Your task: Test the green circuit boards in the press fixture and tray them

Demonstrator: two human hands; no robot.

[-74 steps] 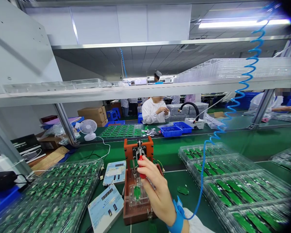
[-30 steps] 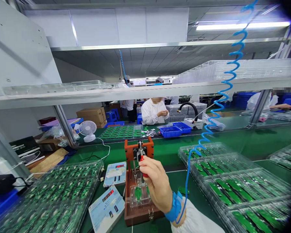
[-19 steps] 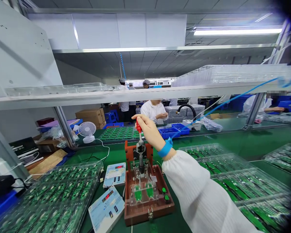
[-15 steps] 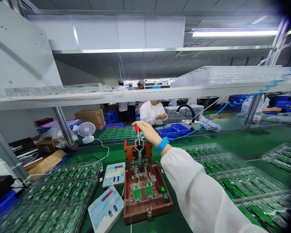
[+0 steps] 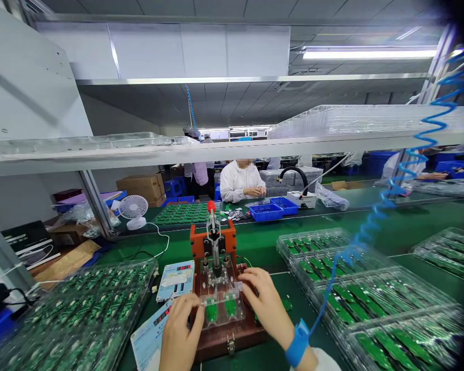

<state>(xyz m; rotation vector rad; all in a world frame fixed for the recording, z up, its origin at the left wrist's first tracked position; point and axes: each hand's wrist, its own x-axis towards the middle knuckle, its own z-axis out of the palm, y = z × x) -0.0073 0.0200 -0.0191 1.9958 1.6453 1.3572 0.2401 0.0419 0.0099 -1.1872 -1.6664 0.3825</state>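
A brown test fixture point(image 5: 220, 342) with an orange upright stands in front of me on the green bench. Its red-tipped clamp lever point(image 5: 211, 208) stands upright with no hand on it. Under it, a clear plate point(image 5: 221, 300) holds two small green boards point(image 5: 229, 308). My left hand point(image 5: 181, 336) reaches in from below, its bent fingertips touching the plate's left edge. My right hand point(image 5: 266, 305) lies over the fixture's right side, fingers slightly spread and touching the plate's right edge. Neither hand visibly grips anything. A blue wrist strap point(image 5: 297, 343) with a coiled blue cord point(image 5: 373, 224) is on my right wrist.
Clear trays of green boards lie at the left point(image 5: 81, 309) and at the right point(image 5: 371, 299). Two white meters point(image 5: 177, 273) sit left of the fixture. A small fan point(image 5: 133, 208), blue bins point(image 5: 272, 210) and a seated person in white point(image 5: 239, 180) are beyond. A shelf point(image 5: 216, 149) runs overhead.
My right hand raised the red lever from down to upright, let go of it and dropped to the fixture. My left hand has come into view at the plate.
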